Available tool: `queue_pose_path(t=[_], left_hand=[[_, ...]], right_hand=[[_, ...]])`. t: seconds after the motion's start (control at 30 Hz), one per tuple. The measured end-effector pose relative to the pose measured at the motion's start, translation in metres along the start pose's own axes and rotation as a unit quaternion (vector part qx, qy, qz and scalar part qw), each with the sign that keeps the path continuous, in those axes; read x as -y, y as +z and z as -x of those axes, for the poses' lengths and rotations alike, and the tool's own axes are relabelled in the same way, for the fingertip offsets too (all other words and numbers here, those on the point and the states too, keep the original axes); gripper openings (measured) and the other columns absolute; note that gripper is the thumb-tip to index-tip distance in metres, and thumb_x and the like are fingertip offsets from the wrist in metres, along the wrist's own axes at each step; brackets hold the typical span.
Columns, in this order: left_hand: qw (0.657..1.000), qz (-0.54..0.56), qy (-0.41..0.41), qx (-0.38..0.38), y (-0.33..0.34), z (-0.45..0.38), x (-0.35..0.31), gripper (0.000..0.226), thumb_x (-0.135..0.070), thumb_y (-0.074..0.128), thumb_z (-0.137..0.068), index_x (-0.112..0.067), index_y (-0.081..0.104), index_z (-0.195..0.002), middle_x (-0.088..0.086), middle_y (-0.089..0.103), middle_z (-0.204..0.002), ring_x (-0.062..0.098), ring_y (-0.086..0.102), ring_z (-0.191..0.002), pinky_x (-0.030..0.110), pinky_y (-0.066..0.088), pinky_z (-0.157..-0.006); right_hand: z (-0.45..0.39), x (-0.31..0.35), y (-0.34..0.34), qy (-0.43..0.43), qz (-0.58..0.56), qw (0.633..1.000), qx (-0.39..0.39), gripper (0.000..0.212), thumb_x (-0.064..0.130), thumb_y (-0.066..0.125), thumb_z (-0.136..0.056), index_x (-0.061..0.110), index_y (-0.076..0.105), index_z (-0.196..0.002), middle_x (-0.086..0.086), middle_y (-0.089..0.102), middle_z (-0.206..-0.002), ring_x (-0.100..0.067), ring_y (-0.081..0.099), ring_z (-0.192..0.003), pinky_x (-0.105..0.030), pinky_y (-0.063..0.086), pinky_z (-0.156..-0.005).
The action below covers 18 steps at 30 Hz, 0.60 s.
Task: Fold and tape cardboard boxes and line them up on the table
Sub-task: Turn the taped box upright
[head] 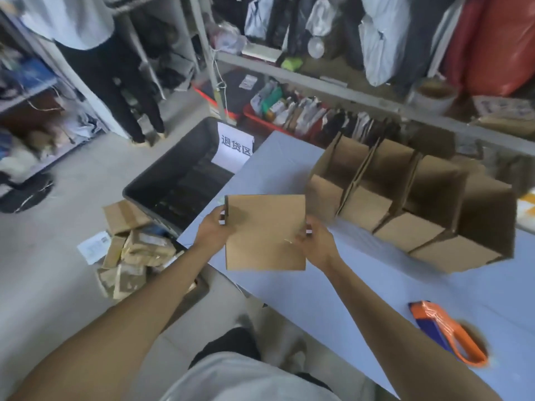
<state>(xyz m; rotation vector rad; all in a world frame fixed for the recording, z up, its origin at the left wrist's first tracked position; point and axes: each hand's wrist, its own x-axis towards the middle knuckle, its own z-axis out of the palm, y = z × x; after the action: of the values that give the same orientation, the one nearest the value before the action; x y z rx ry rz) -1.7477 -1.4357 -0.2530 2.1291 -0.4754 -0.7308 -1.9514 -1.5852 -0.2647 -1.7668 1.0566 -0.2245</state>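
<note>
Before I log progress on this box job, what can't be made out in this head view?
- Flat cardboard piece: its far side, and any tape; held between left hand and right hand.
- Row of folded boxes: taped bottoms hidden against the table; motion blur.
- Tape dispenser: blurred, roll unclear.
- Black bin: contents too dark.

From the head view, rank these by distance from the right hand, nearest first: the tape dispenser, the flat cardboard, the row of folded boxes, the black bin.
1. Flat cardboard: held in the right hand at its right edge.
2. Row of folded boxes: on the table, just beyond and to the right.
3. Tape dispenser: on the table, nearer the person, to the right.
4. Black bin: on the floor, past the table's left edge.
</note>
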Motion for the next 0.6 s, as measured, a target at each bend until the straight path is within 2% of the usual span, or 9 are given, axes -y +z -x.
queue_pose_path(t=[0.1,0.23,0.33,0.43,0.5,0.53,0.6], left_hand=[[0.999,0.003,0.002,-0.035,-0.017,-0.023,-0.005,0.054,-0.016,0.069,-0.084,-0.02,0.052,-0.135,0.004,0.062,-0.122,0.023,0.06,-0.105,0.032,0.052,-0.08],[0.999,0.01,0.033,-0.025,-0.039,-0.064,-0.018,0.059,-0.015,0.071,-0.081,-0.023,0.049,-0.134,0.0,0.064,-0.118,0.021,0.061,-0.109,0.04,0.052,-0.094],[0.997,0.048,0.058,-0.007,-0.051,-0.101,-0.029,0.061,-0.006,0.073,-0.08,-0.02,0.049,-0.134,0.003,0.065,-0.118,0.023,0.062,-0.109,0.042,0.052,-0.096],[0.993,0.084,0.08,0.028,-0.057,-0.139,-0.037,0.05,0.001,0.071,-0.081,-0.023,0.053,-0.121,-0.002,0.065,-0.105,0.022,0.063,-0.101,0.036,0.054,-0.087],[0.99,0.092,0.093,0.051,-0.058,-0.164,-0.046,0.047,0.005,0.069,-0.081,-0.023,0.053,-0.116,-0.001,0.064,-0.098,0.02,0.063,-0.092,0.028,0.054,-0.077],[0.988,0.1,0.097,0.065,-0.058,-0.176,-0.05,0.046,0.007,0.067,-0.081,-0.019,0.053,-0.116,0.004,0.064,-0.099,0.021,0.062,-0.09,0.028,0.055,-0.075],[0.985,0.106,0.098,0.093,-0.054,-0.201,-0.06,0.043,0.007,0.066,-0.081,-0.014,0.054,-0.117,0.009,0.064,-0.109,0.025,0.063,-0.097,0.037,0.057,-0.082]], right_hand=[[-0.024,0.023,0.008,0.002,0.009,1.0,0.019,0.026,0.01,0.059,-0.085,0.011,0.058,-0.111,-0.006,0.066,-0.106,-0.029,0.062,-0.099,-0.048,0.052,-0.087],[-0.051,0.059,0.016,-0.012,0.004,1.0,-0.003,0.036,0.011,0.064,-0.085,0.015,0.048,-0.117,-0.002,0.061,-0.1,-0.028,0.059,-0.096,-0.042,0.048,-0.085],[-0.073,0.087,0.022,-0.019,0.03,0.999,-0.008,0.054,0.015,0.064,-0.087,0.017,0.041,-0.136,-0.002,0.056,-0.12,-0.026,0.054,-0.11,-0.043,0.047,-0.095],[-0.102,0.11,0.024,-0.005,0.087,0.995,-0.042,0.05,0.023,0.064,-0.089,0.011,0.045,-0.133,-0.011,0.052,-0.131,-0.03,0.051,-0.121,-0.046,0.043,-0.103],[-0.122,0.122,0.023,0.009,0.087,0.994,-0.066,0.051,0.025,0.065,-0.089,0.013,0.042,-0.134,-0.012,0.051,-0.13,-0.03,0.051,-0.12,-0.046,0.044,-0.101],[-0.132,0.125,0.022,0.016,0.078,0.994,-0.075,0.054,0.025,0.065,-0.089,0.015,0.039,-0.135,-0.011,0.052,-0.128,-0.03,0.053,-0.117,-0.047,0.047,-0.099],[-0.15,0.128,0.021,0.033,0.072,0.993,-0.088,0.059,0.026,0.067,-0.088,0.018,0.034,-0.137,-0.005,0.056,-0.117,-0.028,0.057,-0.106,-0.043,0.051,-0.089]])
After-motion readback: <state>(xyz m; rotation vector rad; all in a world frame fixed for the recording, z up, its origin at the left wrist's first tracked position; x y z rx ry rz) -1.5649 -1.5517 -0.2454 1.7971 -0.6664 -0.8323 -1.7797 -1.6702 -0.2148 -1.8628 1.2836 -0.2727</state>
